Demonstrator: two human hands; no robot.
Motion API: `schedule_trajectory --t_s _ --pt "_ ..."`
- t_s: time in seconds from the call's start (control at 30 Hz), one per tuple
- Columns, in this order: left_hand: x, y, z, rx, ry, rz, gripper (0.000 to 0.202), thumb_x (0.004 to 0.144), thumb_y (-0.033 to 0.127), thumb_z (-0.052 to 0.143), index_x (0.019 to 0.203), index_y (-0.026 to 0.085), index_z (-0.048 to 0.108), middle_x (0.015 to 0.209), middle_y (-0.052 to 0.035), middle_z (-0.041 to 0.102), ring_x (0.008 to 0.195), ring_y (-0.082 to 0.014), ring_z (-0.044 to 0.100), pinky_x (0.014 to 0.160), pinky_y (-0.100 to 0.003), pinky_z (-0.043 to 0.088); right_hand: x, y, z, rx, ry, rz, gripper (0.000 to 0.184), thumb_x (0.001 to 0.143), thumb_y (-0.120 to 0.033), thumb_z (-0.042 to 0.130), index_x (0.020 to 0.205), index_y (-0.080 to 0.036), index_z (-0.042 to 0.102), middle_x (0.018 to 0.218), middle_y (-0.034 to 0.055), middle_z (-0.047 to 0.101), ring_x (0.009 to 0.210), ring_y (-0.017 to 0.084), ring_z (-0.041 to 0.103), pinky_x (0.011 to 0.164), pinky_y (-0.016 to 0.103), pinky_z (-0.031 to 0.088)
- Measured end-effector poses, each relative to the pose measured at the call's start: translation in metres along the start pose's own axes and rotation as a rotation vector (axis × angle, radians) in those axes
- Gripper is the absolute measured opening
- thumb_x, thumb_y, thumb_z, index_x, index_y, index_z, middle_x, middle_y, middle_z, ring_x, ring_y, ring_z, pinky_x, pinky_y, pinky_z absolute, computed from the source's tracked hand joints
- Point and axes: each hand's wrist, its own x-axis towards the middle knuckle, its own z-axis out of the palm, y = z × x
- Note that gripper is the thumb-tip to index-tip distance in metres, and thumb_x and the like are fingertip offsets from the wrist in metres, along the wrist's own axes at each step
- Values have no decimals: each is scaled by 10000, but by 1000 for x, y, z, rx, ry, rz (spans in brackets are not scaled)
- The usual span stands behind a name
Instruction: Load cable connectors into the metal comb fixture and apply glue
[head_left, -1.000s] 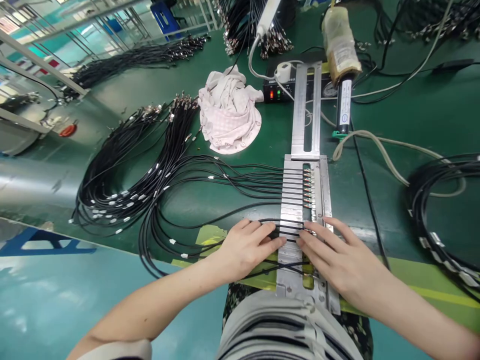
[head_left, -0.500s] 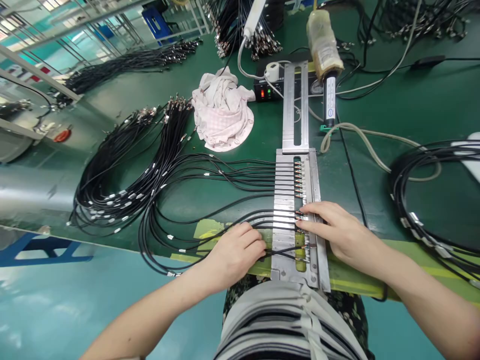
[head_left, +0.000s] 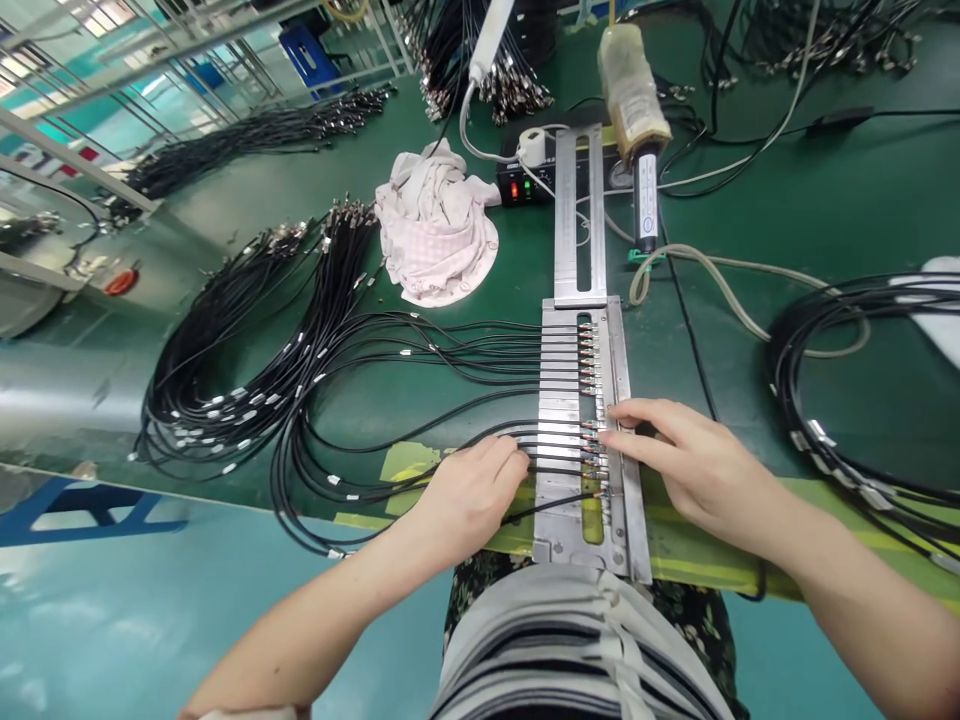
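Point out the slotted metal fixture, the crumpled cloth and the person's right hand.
Slotted metal fixture (head_left: 619, 360): head view, on its right-hand rail.
Crumpled cloth (head_left: 436, 237): head view, middle of its folds.
Right hand (head_left: 701, 462): head view, back of the hand.

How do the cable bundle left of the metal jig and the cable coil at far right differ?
The bundle sends strands onto the metal jig; the coil lies apart from it.
The bundle shows metal ends; none show on the coil.
The picture's edge cuts off the coil, not the bundle.
Both are black with white tags.
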Motion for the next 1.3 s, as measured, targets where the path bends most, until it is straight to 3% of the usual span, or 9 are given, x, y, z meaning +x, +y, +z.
schedule_trajectory --t_s 0.17,0.33,0.5,0.67,0.93,1.07,1.2,1.3 --pt "6 4 -4 62 -61 19 221 819 20 335 787 152 510 745 -54 513 654 -189 471 502 -273 381 2 -2 0 32 -3 -54 461 774 55 335 1088 -173 583 1144 141 554 1057 246 507 836 421 468" --pt "10 2 -3 46 -86 44 229 843 42 319 790 152 513 748 -59 507 663 -193 469 515 -284 408 7 -11 7 27 -97 -143 391 819 -16 403 1089 -211 608 1151 106 578 1147 282 438 948 526 367" --pt "2 -4 -2 -23 -19 111 276 915 130 354 1139 170 509 797 -37 520 697 -166 478 556 -261 404 9 -20 14 -25 -138 -131 342 836 -62 440 1081 -205 631 1116 88 621 1154 304 445 994 562 304" --pt "-7 -8 -1 -5 49 158 284 919 166 407 1177 155 525 924 -72 565 739 -165 482 618 -294 405 9 -21 16 -5 -122 -97 337 800 -54 459 1035 -198 654 1131 103 624 1173 318 445 973 566 325" --pt "-9 -2 -2 45 -32 100 336 901 203 439 1229 159 499 1085 -90 570 814 -201 457 673 -356 358 15 -24 20 -35 -110 -102 255 809 -82 495 963 -188 668 1085 95 639 1161 332 453 964 560 337" --pt "-16 6 1 11 36 80 300 912 203 409 1187 158 520 1051 -88 586 820 -199 444 685 -355 344 10 -13 20 60 -95 -108 394 798 12 415 1018 -216 649 1144 89 600 1167 303 455 967 570 341" --pt "-28 12 9 -11 57 58 231 929 238 425 1114 160 541 916 -67 595 796 -186 447 687 -339 336 5 0 13 204 -27 -48 463 815 32 356 1101 -229 607 1245 111 517 1168 238 470 932 452 438" --pt "-32 12 8 7 67 80 226 931 170 386 1085 123 546 826 -62 582 738 -179 439 649 -333 320 4 0 8 219 23 6 453 837 13 352 1148 -225 580 1242 119 513 1137 216 500 907 406 469"
